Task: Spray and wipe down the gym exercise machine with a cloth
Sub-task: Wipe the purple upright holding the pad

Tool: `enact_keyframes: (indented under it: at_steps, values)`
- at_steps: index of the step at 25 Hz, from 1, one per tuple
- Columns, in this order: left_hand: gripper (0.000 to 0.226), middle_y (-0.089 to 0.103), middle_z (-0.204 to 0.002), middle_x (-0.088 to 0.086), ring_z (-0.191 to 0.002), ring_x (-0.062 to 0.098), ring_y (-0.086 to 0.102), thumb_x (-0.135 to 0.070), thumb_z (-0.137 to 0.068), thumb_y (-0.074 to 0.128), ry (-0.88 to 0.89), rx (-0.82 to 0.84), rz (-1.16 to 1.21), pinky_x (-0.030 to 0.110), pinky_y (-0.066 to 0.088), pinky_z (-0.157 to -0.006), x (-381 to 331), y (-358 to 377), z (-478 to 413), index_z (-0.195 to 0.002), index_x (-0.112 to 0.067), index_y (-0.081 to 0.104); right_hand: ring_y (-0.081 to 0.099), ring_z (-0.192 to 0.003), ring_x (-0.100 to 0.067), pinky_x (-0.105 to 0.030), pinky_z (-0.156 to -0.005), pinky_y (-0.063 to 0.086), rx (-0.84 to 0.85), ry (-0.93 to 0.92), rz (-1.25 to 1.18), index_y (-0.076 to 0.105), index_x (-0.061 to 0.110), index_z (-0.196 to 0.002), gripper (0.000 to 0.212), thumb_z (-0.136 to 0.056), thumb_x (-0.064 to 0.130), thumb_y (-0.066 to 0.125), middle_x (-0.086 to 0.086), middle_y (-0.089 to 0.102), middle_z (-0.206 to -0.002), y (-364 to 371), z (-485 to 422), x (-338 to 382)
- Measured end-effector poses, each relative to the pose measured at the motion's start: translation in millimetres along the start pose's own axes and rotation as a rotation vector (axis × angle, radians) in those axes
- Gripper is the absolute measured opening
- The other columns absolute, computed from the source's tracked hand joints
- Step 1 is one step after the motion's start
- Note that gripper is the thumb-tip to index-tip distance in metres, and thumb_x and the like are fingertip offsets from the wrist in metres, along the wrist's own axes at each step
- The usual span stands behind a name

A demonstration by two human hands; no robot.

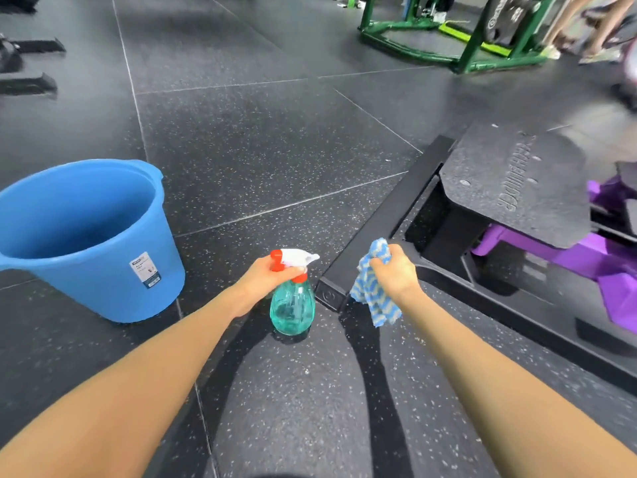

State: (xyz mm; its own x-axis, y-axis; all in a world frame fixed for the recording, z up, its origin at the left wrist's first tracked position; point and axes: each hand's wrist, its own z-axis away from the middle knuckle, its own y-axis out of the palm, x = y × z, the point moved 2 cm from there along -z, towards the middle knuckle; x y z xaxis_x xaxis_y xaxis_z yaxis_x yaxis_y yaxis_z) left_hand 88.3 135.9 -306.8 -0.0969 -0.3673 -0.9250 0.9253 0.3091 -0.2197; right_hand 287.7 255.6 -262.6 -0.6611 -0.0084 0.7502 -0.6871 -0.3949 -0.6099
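Fingers (297, 269) of left hand (263, 276) clamp spray bottle (292, 310); fingers of right hand (394, 270) clutch striped cloth (374, 300); blue bucket (103, 281) stands nearby.

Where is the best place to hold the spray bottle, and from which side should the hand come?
Probably the narrow neck under the trigger head, from the rear, opposite the nozzle. The spray bottle stands upright, its teal body is wide and round, and the nozzle points right toward the black machine frame. The left hand grips it there.
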Motion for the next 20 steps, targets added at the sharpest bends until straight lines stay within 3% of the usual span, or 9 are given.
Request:
enact_keyframes:
  at_steps: [3,6,8,10,13,15,18,20]
  values:
    - [0.030,0.070,-0.105,-0.007,-0.085,-0.003,0.062,-0.029,-0.090,0.067,0.048,0.213,-0.030,0.010,0.043,-0.066,-39,37,-13,-0.119,-0.020,0.064,0.054,-0.082,-0.017,-0.029,-0.075,0.045,0.151,-0.095,-0.106,0.053,0.027,-0.117,0.031,-0.092,0.010,0.050,-0.005,0.059,-0.095,-21,9,6]
    - [0.032,0.074,-0.101,-0.006,-0.094,0.007,0.065,-0.034,-0.085,0.073,0.066,0.348,-0.003,0.027,0.045,-0.084,-81,86,-21,-0.114,-0.020,0.068,0.058,-0.081,-0.012,-0.027,-0.079,0.049,0.180,-0.129,-0.231,0.063,0.020,-0.111,0.021,-0.090,0.017,0.061,0.000,0.064,-0.092,-59,15,4]
    - [0.018,0.074,-0.089,-0.010,-0.088,0.006,0.066,-0.028,-0.088,0.070,0.072,0.370,0.013,0.032,0.044,-0.089,-106,116,-23,-0.103,-0.021,0.068,0.057,-0.077,-0.010,-0.031,-0.079,0.047,0.082,-0.152,-0.175,0.065,0.020,-0.090,0.011,-0.087,0.031,0.067,0.003,0.064,-0.082,-91,17,-3]
    - [0.010,0.073,-0.085,-0.008,-0.079,0.004,0.067,-0.021,-0.090,0.067,0.115,0.451,0.005,0.024,0.048,-0.080,-137,155,-21,-0.100,-0.019,0.067,0.052,-0.069,-0.008,-0.027,-0.072,0.043,-0.039,-0.147,-0.128,0.059,0.023,-0.073,0.020,-0.087,0.035,0.067,0.008,0.060,-0.071,-133,26,-18]
    - [0.012,0.069,-0.085,0.001,-0.076,0.008,0.066,-0.021,-0.087,0.072,0.205,0.513,-0.020,0.027,0.052,-0.077,-175,215,-19,-0.096,-0.016,0.067,0.051,-0.073,-0.013,-0.023,-0.067,0.033,-0.283,-0.155,-0.084,0.047,0.026,-0.066,0.030,-0.089,0.035,0.063,0.006,0.056,-0.071,-191,46,-45]
    - [0.019,0.064,-0.080,-0.001,-0.076,0.008,0.063,-0.027,-0.085,0.075,0.234,0.460,-0.038,0.029,0.047,-0.073,-184,260,-15,-0.093,-0.016,0.062,0.049,-0.077,-0.020,-0.023,-0.064,0.027,-0.383,-0.188,0.000,0.038,0.026,-0.064,0.036,-0.090,0.034,0.062,-0.002,0.054,-0.075,-224,56,-69]
    - [0.049,0.062,-0.112,0.004,-0.103,0.017,0.065,-0.037,-0.088,0.070,0.182,0.424,-0.087,0.035,0.048,-0.086,-187,321,-6,-0.124,-0.013,0.047,0.056,-0.085,-0.028,-0.027,-0.068,0.030,-0.458,-0.213,0.023,0.046,0.017,-0.072,0.030,-0.090,0.033,0.063,-0.015,0.064,-0.087,-262,63,-103]
    - [0.054,0.055,-0.126,0.007,-0.111,0.017,0.060,-0.030,-0.093,0.064,0.197,0.467,-0.136,0.031,0.046,-0.089,-200,361,7,-0.137,-0.017,0.037,0.058,-0.085,-0.029,-0.029,-0.069,0.035,-0.500,-0.235,-0.047,0.055,0.008,-0.082,0.029,-0.088,0.036,0.064,-0.012,0.065,-0.085,-293,65,-127]
